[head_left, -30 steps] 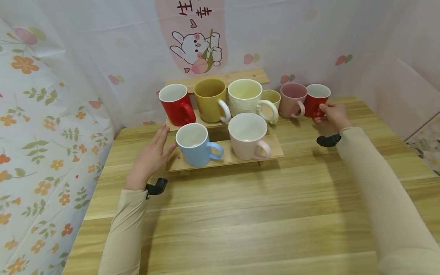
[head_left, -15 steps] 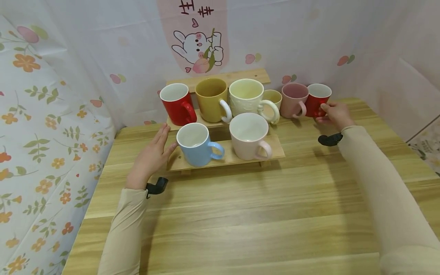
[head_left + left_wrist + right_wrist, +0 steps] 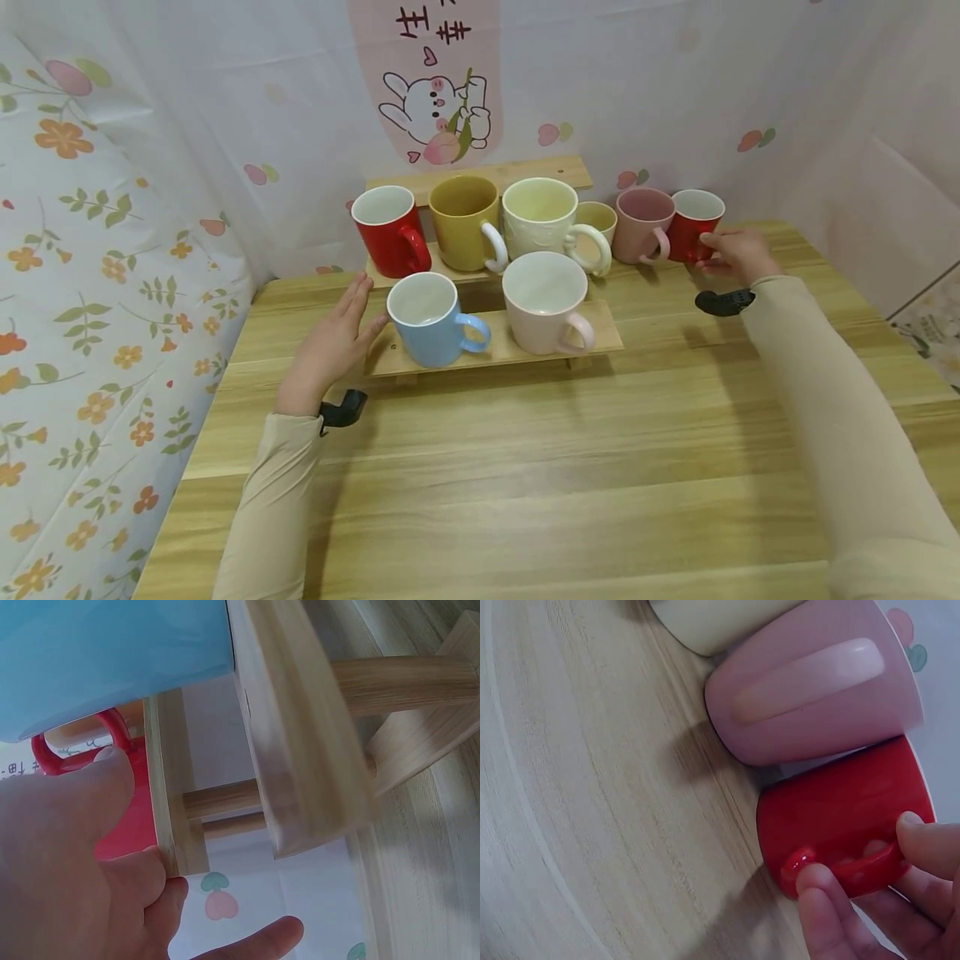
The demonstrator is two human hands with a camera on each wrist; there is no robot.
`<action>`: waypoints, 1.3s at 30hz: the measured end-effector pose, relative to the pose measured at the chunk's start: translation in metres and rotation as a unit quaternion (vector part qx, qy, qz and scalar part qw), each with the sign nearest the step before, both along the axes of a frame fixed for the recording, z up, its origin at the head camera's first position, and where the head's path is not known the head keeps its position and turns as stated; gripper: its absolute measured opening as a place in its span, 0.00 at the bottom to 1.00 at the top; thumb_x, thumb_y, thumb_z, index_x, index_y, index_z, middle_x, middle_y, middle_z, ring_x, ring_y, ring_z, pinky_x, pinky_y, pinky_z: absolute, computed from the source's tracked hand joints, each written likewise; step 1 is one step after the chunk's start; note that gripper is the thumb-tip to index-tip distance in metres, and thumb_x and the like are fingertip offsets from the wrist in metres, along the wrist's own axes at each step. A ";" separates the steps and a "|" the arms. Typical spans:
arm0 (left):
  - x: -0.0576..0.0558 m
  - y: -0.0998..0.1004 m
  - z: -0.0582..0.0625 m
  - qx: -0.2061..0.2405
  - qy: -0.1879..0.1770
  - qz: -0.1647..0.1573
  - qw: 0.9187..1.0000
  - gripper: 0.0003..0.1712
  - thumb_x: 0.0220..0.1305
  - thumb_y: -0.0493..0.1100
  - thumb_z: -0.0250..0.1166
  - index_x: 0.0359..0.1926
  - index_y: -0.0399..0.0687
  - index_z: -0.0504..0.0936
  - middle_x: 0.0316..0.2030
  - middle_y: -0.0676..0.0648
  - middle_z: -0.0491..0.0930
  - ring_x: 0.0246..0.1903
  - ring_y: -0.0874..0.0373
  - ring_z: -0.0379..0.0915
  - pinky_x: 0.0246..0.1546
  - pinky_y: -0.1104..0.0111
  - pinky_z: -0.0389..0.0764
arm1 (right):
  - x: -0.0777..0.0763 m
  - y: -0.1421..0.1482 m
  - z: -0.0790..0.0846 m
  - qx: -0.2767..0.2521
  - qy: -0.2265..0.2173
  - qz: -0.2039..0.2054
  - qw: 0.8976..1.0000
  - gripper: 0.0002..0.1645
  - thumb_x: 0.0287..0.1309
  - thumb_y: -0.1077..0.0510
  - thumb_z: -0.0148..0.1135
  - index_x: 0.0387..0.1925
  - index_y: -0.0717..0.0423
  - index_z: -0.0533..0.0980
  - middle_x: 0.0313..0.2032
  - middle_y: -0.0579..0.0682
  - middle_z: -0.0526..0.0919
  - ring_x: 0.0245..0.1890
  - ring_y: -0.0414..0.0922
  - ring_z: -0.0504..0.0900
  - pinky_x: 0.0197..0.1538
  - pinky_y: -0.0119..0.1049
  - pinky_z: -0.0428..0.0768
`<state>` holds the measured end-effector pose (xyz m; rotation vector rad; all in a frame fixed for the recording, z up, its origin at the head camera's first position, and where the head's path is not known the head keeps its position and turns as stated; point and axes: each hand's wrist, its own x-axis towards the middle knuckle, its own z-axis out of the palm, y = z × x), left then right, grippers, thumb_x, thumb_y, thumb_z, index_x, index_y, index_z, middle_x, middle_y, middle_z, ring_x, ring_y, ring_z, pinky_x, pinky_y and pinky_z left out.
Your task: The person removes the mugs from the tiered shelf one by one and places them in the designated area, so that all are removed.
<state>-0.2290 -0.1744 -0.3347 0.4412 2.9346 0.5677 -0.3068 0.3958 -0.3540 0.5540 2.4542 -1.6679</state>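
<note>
At the far right of the row, my right hand [image 3: 741, 253] pinches the handle of a small red mug [image 3: 691, 232] with a white inside. The right wrist view shows thumb and fingertips at that red handle [image 3: 862, 871]; the mug stands upright on the table beside a pink mug [image 3: 810, 697]. My left hand [image 3: 326, 350] lies with extended fingers at the left end of a stepped wooden rack [image 3: 487, 337]. Its fingertips are right at the end of a rack plank [image 3: 171, 802], with a larger red mug [image 3: 388, 237] and a light blue mug [image 3: 429, 329] close by.
A pale pink mug [image 3: 542, 312] shares the front step with the blue one. Behind it stand a mustard mug [image 3: 461, 225] and a cream mug [image 3: 538, 221]. A small yellow cup [image 3: 597, 221] is tucked beside the rack. A printed cloth [image 3: 300, 100] hangs behind the wooden table [image 3: 525, 483].
The head view has shifted very slightly. Both hands and all the mugs keep their places, with the right hand at the small red mug throughout.
</note>
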 end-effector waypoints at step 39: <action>-0.003 -0.002 -0.003 0.004 -0.005 0.001 1.000 0.41 0.73 0.60 0.43 0.76 0.46 0.39 0.76 0.47 0.33 0.73 0.41 0.44 0.68 0.44 0.54 | 0.019 -0.045 0.051 0.126 0.030 0.096 0.987 0.36 0.67 0.46 0.52 0.59 0.73 0.61 0.32 0.46 0.76 0.23 0.35 0.79 0.30 0.28 0.82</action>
